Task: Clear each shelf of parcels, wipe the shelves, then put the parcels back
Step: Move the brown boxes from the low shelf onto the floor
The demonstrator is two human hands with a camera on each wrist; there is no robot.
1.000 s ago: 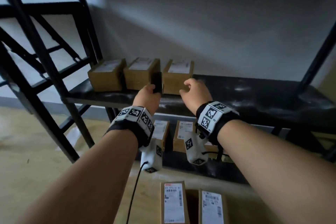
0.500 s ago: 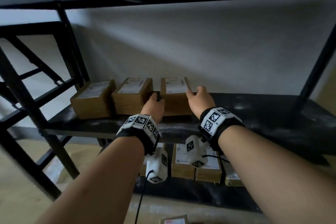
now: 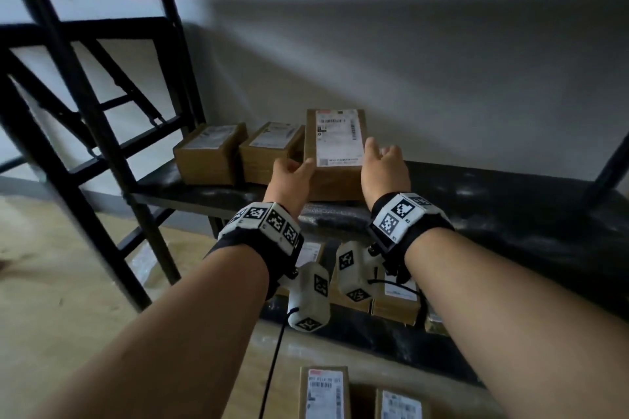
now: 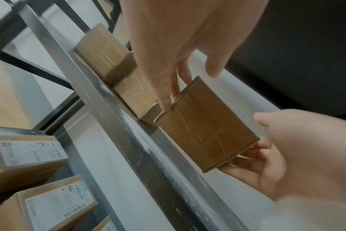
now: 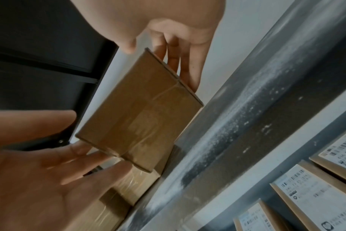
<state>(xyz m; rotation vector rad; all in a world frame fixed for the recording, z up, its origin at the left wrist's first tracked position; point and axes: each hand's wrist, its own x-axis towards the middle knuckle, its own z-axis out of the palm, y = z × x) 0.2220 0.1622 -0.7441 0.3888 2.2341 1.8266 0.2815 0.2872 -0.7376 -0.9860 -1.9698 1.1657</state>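
Both hands are on one parcel now. My left hand (image 3: 293,173) presses its fingers along the left side of the cardboard parcel (image 3: 335,160), and my right hand (image 3: 384,170) lies flat-fingered against the right side, so the box is squeezed between two fairly straight hands, not wrapped by either. It sits in the middle of the head view, tipped up so its label faces me, its lower end at or just over the black shelf (image 3: 476,201); I cannot tell if it is touching.

I judge this as one parcel being handled at the shelf, either coming off or going back. I lean towards lifting off, but the pictures don't settle it. Either way the next move calls for even pressure from both palms and a clean path past the front rail (image 4: 140,140), which carries pale dust in the wrist views.

The parcel itself: plain brown carton, a white shipping label with barcodes on the broad face, clear tape crossing the underside (image 5: 140,112). Its corners look crisp, no crushing that I can see.

Two neighbouring parcels (image 3: 238,153) lie flat just left of it on the same shelf, close enough to get nudged. More labelled boxes sit on the lower shelf (image 3: 394,299) below my wrists, and two more (image 3: 323,391) at the bottom edge of the frame.
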